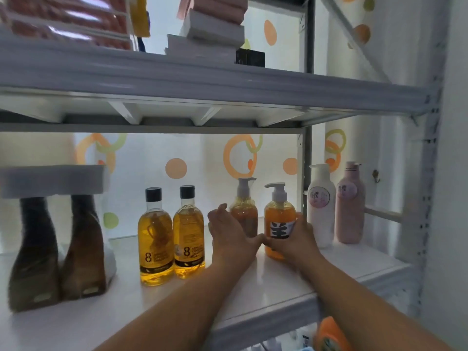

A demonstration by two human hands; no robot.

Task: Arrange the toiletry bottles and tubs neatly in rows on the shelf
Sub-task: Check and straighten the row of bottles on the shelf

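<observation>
On the white shelf [278,282] an orange pump bottle [279,216] with a black-and-white label stands near the front. My right hand [295,243] is wrapped around its lower half. My left hand [231,236] rests with fingers apart between that bottle and a second amber pump bottle [244,211] behind it, touching the rear bottle's side. Two yellow bottles with black caps [155,239] [188,234] stand side by side to the left. A white pump bottle [321,206] and a pink one [350,203] stand at the right.
Two dark brown upside-down tubes [58,252] stand at the left under a white box [53,179]. The upper shelf [202,77] carries stacked boxes and packets. An orange-capped container [329,335] shows below the shelf edge. The metal upright [428,198] bounds the right side.
</observation>
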